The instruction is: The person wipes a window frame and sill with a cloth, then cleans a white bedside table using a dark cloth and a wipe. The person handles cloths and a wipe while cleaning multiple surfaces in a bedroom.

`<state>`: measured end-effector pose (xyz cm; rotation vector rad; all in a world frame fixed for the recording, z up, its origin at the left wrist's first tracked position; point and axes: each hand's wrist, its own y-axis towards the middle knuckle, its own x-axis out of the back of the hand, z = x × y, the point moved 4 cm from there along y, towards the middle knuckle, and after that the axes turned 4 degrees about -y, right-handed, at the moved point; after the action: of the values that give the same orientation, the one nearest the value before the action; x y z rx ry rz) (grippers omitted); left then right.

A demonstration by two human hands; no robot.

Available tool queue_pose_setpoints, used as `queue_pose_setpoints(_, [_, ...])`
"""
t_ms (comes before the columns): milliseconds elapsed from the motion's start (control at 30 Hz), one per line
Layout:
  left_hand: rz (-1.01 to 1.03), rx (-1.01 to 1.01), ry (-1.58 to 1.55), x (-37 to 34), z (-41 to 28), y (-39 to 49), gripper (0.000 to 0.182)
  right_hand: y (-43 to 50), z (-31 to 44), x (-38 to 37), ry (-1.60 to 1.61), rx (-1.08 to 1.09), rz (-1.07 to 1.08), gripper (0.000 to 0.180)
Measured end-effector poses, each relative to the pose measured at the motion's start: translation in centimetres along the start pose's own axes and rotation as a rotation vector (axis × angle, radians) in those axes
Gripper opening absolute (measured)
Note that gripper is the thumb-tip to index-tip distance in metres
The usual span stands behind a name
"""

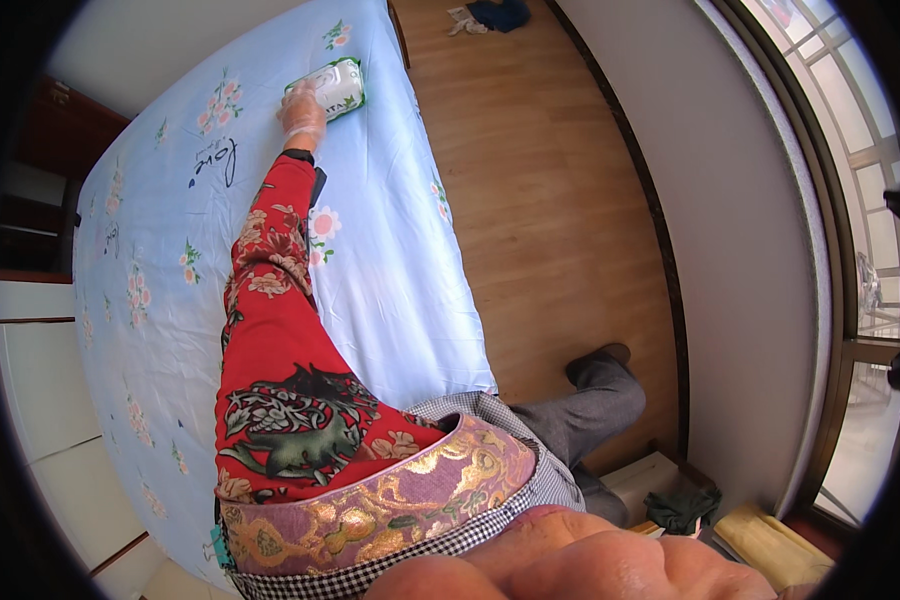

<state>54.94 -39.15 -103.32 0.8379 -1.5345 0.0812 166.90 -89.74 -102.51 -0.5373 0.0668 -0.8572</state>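
Note:
My left hand [304, 114], in a clear plastic glove, reaches far over the bed. It holds the near left end of a white and green soft pack, apparently of wet wipes [339, 88]. Some of its fingers are hard to make out on the pack's top. A light blue bed sheet [390, 300] with flower prints and lettering lies under the pack. The red flowered sleeve [270, 322] ends at a black band on the wrist, and a dark object shows beside the forearm. My right hand is out of view.
A wood floor strip [540, 187] runs between bed and wall [720, 187]. Dark blue and white cloths [499, 13] lie at its far end. A window is at right. At lower right are a dark green cloth [682, 510] and a yellowish item [772, 544]. White cabinets [45, 390] stand left.

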Motion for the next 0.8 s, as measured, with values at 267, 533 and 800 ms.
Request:
queue_pose_setpoints(267, [0.218,0.06,-0.051,0.4,0.2,1.3,0.036,1.3,-2.6,-0.3,0.02,0.035,0.049,0.055])
queue_pose_setpoints(533, [0.361,0.118,0.053,1.6,-1.0,1.5,0.042,1.8,-4.4,1.7,0.044,0.058,0.081,0.055])
queue_pose_setpoints(800, [0.377,0.109,-0.013,2.9,-1.9,2.0,0.05,2.9,-5.0,1.3,0.036,0.031,0.082,0.053])
